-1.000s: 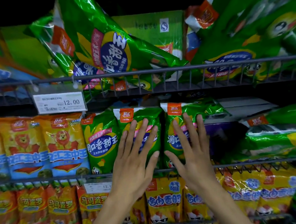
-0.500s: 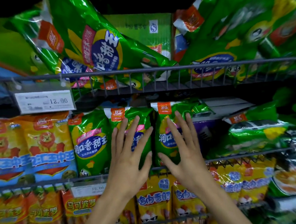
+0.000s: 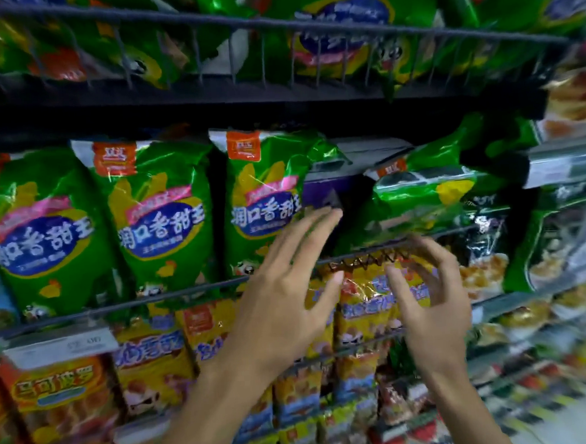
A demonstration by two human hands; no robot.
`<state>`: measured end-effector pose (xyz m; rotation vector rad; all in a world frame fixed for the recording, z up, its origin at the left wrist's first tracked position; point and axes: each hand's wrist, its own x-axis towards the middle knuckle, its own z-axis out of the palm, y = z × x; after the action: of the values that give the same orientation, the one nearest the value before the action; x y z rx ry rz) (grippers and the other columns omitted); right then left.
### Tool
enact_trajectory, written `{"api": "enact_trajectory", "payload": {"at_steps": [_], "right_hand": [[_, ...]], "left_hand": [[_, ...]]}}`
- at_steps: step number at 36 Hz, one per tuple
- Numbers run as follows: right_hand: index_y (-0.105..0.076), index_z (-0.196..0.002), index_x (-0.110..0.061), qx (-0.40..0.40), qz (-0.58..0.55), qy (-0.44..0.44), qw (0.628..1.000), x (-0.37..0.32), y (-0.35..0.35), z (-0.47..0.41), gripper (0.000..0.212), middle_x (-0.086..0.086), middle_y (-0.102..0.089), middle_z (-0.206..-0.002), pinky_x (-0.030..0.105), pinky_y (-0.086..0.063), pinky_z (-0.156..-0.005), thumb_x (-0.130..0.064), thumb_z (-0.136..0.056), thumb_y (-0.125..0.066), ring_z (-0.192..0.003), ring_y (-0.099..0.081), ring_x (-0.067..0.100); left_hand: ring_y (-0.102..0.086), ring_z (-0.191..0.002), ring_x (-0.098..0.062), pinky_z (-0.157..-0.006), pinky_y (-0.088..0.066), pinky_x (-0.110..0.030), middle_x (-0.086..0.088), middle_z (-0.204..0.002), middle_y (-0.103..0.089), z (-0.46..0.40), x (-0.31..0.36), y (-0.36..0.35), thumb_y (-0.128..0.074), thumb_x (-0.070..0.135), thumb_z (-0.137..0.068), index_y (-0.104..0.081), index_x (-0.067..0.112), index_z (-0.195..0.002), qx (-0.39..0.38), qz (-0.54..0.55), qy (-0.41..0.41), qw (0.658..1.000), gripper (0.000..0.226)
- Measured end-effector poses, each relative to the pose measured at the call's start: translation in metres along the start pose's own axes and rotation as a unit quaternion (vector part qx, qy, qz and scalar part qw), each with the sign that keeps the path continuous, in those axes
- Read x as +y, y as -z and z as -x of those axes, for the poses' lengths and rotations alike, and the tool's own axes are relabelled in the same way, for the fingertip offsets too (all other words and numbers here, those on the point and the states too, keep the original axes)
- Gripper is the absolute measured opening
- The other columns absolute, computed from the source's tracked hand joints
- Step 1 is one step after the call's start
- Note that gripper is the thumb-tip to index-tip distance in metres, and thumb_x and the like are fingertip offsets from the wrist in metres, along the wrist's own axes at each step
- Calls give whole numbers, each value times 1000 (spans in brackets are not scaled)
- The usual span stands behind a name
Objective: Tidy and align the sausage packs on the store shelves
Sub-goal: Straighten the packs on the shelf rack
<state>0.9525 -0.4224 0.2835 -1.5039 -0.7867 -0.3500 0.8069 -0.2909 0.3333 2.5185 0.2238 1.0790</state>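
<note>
Three green packs (image 3: 154, 216) stand upright behind the wire rail (image 3: 186, 290), long axis vertical. Right of them, one pack (image 3: 420, 193) lies flat. Both hands, left (image 3: 282, 301) and right (image 3: 430, 302), hover empty, grip released, before the store shelves.

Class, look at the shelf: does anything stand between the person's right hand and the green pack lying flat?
Nothing visible does. The right hand hovers just below the flat green pack, with only the wire rail at the shelf front.

middle shelf (image 3: 199, 291): three upright packs (image 3: 157, 216) left | toppled pack (image 3: 420, 193) right | hands (image 3: 283, 311) in front
</note>
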Motion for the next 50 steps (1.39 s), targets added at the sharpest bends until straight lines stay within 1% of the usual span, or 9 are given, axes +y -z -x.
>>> {"api": "enact_trajectory", "payload": {"at_steps": [6,11,16,20,26,31,36,44,50], "right_hand": [[-42,-151,-25,-26,-63,-54,996,6,21,-26,63,-16,-53,-143,32,-47,-110,-14,-95,-70,-134,-52,7],[-38,-154,-26,-113,-37,-46,992,23,35,-41,65,-15,-50,-147,35,-44,-113,-22,-97,-69,-138,-46,3],[-40,-154,-26,-182,-38,-36,982,35,44,-59,61,-13,-54,-145,36,-46,-112,-27,-99,-66,-135,-49,3],[-44,-153,-21,-193,-49,-14,980,38,43,-75,58,-10,-58,-142,34,-47,-110,-28,-99,-66,-132,-53,4],[-48,-148,-23,-200,-83,-12,976,42,39,-81,57,-14,-58,-140,30,-46,-111,-30,-96,-71,-131,-51,-3],[-45,-149,-28,-180,-137,-31,974,39,31,-73,60,-19,-53,-144,35,-44,-112,-32,-96,-71,-136,-47,0],[-42,-151,-30,-181,-173,-46,967,32,26,-66,67,-20,-52,-146,33,-43,-114,-32,-92,-74,-137,-46,0],[-52,-141,-26,-214,-254,-69,941,20,17,-50,58,-26,-63,-129,13,-45,-102,-36,-87,-71,-124,-56,-6],[-53,-123,-42,-235,-294,-116,919,17,20,-43,39,-47,-62,-109,5,-46,-88,-40,-85,-62,-111,-57,-19]], "left_hand": [[-23,-145,10,-117,-22,-14,34,-154,-23,-36,27,-38,-63,45,-98,-12,58,-151,6,53,103,993,75],[-46,-141,-12,-117,-42,-44,9,-150,-52,-56,20,-76,-71,45,-92,-46,23,-147,50,97,184,977,64],[-56,-133,-13,-112,-47,-42,1,-141,-63,-58,23,-86,-74,65,-80,-55,11,-142,155,151,222,951,84],[-66,-119,-9,-104,-53,-42,8,-121,-73,-62,31,-82,-78,33,-89,-67,15,-125,192,165,217,943,42],[-67,-111,2,-93,-50,-16,27,-104,-74,-66,46,-72,-74,12,-91,-66,29,-112,259,217,196,920,28],[-69,-101,3,-90,-53,-16,23,-94,-75,-53,48,-60,-71,3,-86,-64,11,-108,325,283,157,889,24],[-68,-111,-11,-104,-52,-43,16,-104,-75,-45,56,-49,-74,23,-84,-67,20,-113,412,342,158,830,31],[-67,-91,-4,-81,-58,-29,7,-102,-69,-34,67,-47,-69,32,-84,-62,20,-116,418,491,215,734,35],[-69,-114,-20,-81,-60,-29,-7,-127,-71,-27,75,-60,-65,23,-91,-60,13,-129,425,557,233,674,40]]}}
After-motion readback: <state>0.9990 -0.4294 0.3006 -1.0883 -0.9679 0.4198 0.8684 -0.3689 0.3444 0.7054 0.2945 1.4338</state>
